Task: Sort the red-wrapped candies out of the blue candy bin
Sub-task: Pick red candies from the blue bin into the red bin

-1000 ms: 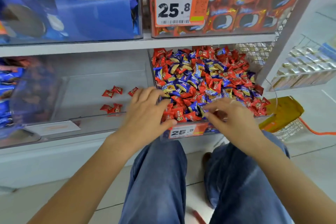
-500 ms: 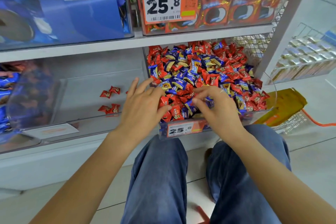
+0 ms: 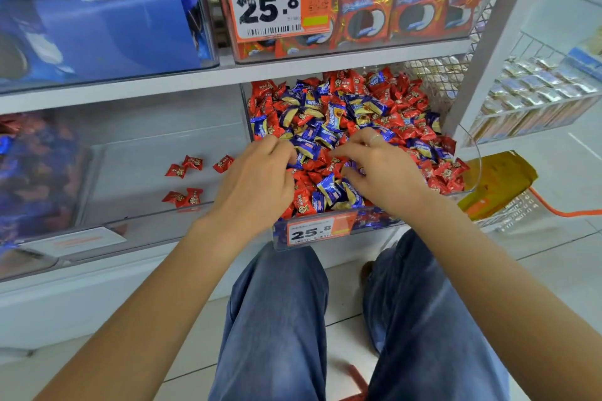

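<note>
We have both hands down in the mixed candy bin (image 3: 469,172) on the lower shelf (image 3: 342,68), where red-wrapped candies (image 3: 404,114) and blue-wrapped candies (image 3: 329,192) lie jumbled together in a deep heap. Our left hand (image 3: 257,179) has its fingers curled into the pile at the near left, and our right hand (image 3: 381,169) is curled in beside it; each seems to be pinching at wrappers, but the fingertips are buried and we cannot tell exactly which candy either one holds. Five sorted red candies (image 3: 192,163) already lie in the clear bin (image 3: 97,231) to the left, so we judge the sorting barely begun. To do this pick well, we should aim for the twisted wrapper ends, which give a firmer pinch than the slick bodies, and lift straight up so neighbours slide off rather than spill over the low front wall by the price tag (image 3: 309,233). We should check colour before carrying anything left, since blue pieces cling among the red.
</note>
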Demonstrator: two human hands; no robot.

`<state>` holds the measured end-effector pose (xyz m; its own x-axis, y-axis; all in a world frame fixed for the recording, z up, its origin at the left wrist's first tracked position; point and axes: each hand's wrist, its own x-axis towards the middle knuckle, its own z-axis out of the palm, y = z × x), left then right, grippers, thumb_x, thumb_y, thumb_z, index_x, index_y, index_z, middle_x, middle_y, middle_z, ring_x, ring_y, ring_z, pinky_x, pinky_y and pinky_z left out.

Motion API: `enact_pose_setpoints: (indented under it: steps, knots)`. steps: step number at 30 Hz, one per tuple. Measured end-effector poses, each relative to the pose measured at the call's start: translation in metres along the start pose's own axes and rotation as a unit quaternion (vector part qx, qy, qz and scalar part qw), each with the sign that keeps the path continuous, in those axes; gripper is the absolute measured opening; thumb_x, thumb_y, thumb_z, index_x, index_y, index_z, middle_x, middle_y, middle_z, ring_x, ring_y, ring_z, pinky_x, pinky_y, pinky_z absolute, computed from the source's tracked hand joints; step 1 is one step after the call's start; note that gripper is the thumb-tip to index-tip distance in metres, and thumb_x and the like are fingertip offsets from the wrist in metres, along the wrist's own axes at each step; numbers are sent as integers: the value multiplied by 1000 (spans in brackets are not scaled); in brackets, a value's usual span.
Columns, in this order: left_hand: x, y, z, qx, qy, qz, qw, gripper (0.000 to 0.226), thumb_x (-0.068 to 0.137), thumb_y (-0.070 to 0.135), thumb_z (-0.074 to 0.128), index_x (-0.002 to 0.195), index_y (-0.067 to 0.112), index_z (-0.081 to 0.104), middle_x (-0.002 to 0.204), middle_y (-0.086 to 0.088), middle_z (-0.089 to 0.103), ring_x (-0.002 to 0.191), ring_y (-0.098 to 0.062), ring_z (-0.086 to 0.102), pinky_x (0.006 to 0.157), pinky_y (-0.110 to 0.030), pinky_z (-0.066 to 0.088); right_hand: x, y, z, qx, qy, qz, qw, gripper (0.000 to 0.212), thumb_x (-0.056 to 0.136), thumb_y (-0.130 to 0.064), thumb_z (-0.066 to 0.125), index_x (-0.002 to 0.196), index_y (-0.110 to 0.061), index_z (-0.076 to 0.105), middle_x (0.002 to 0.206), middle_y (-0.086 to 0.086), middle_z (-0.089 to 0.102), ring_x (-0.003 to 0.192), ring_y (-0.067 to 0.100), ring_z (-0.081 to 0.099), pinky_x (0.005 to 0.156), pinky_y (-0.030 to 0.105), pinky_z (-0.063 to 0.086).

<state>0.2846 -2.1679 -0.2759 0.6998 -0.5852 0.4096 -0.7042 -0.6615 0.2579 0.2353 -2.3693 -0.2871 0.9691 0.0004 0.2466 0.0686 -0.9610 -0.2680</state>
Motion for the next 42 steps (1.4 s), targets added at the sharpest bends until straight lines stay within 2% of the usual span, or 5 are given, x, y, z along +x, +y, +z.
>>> enact_pose_setpoints:
  steps: [8,14,24,31,42]
  knots:
    - [22,2,7,215,-132,32,967,36,91,35,59,124,23,53,116,1,63,110,-23,53,91,-35,34,19,-2,0,-88,-58,-39,994,27,91,-33,57,116,-26,63,129,-6,50,85,20,61,59,28,41]
    - [27,0,8,114,-68,47,990,20,94,32,55,107,25,69,107,3,65,102,-21,52,87,-34,31,2,16,-10,63,85,80,991,26,83,-23,60,109,-21,56,83,0,66,51,16,51,50,27,43]
    - [37,14,1,9,9,-26,1000,10,95,27,42,90,18,40,59,5,44,53,-10,38,48,-31,30,5,33,-12,30,54,129,990,36,91,-52,51,78,-18,51,55,-6,46,51,12,44,46,26,27]
    - [47,16,14,-43,-58,-57,996,16,94,12,37,105,15,48,59,3,52,53,-14,47,56,-34,38,8,28,3,67,59,9,996,31,98,-13,43,122,-20,62,102,3,61,80,25,61,63,38,51]
    - [54,20,36,88,-182,15,979,42,94,40,56,131,20,52,131,0,49,107,-23,58,72,-35,47,7,35,6,29,46,31,998,22,90,-30,61,111,-24,65,106,-3,64,84,19,63,63,33,50]
